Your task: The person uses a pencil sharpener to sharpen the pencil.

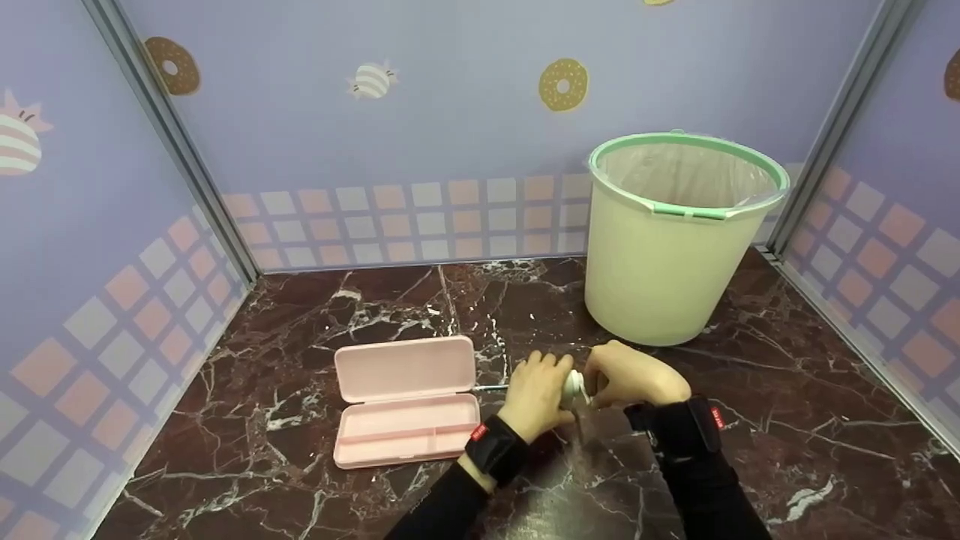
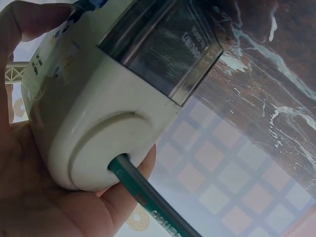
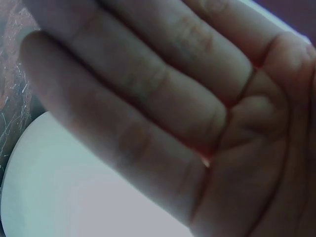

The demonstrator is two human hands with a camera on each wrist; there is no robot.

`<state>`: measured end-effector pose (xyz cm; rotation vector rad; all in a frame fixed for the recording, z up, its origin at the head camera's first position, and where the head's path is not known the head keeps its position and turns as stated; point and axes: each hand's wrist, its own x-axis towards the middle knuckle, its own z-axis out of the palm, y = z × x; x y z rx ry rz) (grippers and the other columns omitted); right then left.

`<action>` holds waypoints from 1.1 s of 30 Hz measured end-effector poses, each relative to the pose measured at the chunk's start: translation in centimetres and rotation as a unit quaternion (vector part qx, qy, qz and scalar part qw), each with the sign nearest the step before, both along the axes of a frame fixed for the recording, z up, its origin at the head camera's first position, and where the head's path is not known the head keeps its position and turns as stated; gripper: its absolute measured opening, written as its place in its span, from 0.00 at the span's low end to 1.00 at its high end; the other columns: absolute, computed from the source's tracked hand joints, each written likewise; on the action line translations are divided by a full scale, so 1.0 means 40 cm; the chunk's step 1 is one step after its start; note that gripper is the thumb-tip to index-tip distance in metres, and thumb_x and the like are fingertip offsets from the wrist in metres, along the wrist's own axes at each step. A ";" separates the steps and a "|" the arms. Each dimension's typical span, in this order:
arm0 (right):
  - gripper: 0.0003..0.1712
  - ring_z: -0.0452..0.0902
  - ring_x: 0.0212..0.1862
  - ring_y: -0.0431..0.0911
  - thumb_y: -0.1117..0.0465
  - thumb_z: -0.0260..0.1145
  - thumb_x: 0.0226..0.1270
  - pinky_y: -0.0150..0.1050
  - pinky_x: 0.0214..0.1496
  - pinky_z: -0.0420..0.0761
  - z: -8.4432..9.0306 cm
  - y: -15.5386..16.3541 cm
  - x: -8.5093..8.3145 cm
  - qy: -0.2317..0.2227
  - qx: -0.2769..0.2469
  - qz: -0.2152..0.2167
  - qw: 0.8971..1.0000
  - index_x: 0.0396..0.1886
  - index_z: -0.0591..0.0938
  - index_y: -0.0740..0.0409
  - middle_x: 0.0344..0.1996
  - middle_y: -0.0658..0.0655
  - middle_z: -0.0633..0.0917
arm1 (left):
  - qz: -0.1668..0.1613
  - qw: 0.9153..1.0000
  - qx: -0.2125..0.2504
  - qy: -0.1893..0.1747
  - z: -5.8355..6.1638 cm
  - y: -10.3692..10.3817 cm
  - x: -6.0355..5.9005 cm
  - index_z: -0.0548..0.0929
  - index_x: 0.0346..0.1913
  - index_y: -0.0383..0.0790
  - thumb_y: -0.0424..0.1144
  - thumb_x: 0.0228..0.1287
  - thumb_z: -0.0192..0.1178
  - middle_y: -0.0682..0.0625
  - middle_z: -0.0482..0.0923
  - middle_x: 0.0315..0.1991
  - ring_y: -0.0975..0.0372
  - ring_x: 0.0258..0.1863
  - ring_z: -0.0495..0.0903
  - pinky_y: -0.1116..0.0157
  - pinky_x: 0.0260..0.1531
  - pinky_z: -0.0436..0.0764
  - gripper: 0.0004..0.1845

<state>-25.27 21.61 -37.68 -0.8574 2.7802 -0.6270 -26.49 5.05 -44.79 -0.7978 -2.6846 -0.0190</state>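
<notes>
My left hand [image 1: 534, 394] grips a white crank pencil sharpener [image 2: 94, 118] with a clear dark shavings drawer [image 2: 170, 49]. A green pencil [image 2: 148, 197] is in its hole; in the head view it sticks out leftward from behind the hand. On the sharpener's other side, my right hand [image 1: 630, 373] is bent with its fingers curled in at the crank [image 1: 586, 394]. Its fingertips and most of the crank are hidden. The right wrist view shows the palm and fingers [image 3: 148, 84] close up. An opened pink pencil case [image 1: 405, 369] lies left of the left hand.
A pale green waste bin [image 1: 652, 262] with a clear liner stands behind the right hand. Patterned walls [image 1: 450, 112] close off the back and both sides of the dark marbled tabletop [image 1: 262, 480].
</notes>
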 end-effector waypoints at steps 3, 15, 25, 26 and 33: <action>0.09 0.69 0.11 0.35 0.75 0.70 0.40 0.29 0.15 0.71 -0.001 0.002 0.001 -0.011 -0.010 -0.003 1.000 0.18 0.86 0.57 0.11 0.49 0.83 | -0.001 1.000 0.001 -0.002 0.000 0.000 -0.001 0.74 0.48 0.46 0.63 0.32 0.78 0.51 0.83 0.41 0.57 0.42 0.78 0.62 0.40 0.81 0.40; 0.07 0.79 0.19 0.38 0.75 0.72 0.46 0.29 0.21 0.75 0.005 0.016 -0.001 0.004 -0.027 0.006 1.000 0.22 0.87 0.59 0.18 0.51 0.87 | 0.021 0.999 -0.013 0.025 -0.010 0.012 0.006 0.74 0.46 0.48 0.62 0.29 0.79 0.52 0.82 0.41 0.57 0.41 0.77 0.64 0.37 0.80 0.40; 0.07 0.80 0.20 0.39 0.74 0.73 0.45 0.30 0.23 0.77 0.003 0.015 -0.009 0.020 -0.031 -0.009 0.999 0.21 0.87 0.59 0.18 0.51 0.87 | 0.029 0.999 -0.018 0.027 -0.011 0.018 -0.013 0.74 0.48 0.48 0.62 0.31 0.79 0.53 0.82 0.43 0.58 0.44 0.77 0.64 0.37 0.80 0.39; 0.07 0.80 0.20 0.38 0.74 0.73 0.45 0.30 0.24 0.77 0.002 0.016 -0.011 0.026 -0.031 -0.009 0.999 0.21 0.86 0.59 0.18 0.51 0.87 | 0.030 0.999 -0.018 0.027 -0.010 0.018 -0.015 0.74 0.48 0.48 0.62 0.31 0.79 0.53 0.82 0.43 0.58 0.44 0.77 0.64 0.37 0.80 0.39; 0.07 0.79 0.22 0.36 0.74 0.72 0.43 0.30 0.27 0.79 -0.009 0.015 -0.025 0.062 -0.034 -0.013 0.997 0.21 0.87 0.59 0.20 0.52 0.88 | 0.026 0.999 -0.005 0.026 -0.008 0.015 -0.031 0.76 0.51 0.48 0.61 0.32 0.78 0.52 0.82 0.44 0.56 0.47 0.77 0.64 0.39 0.80 0.40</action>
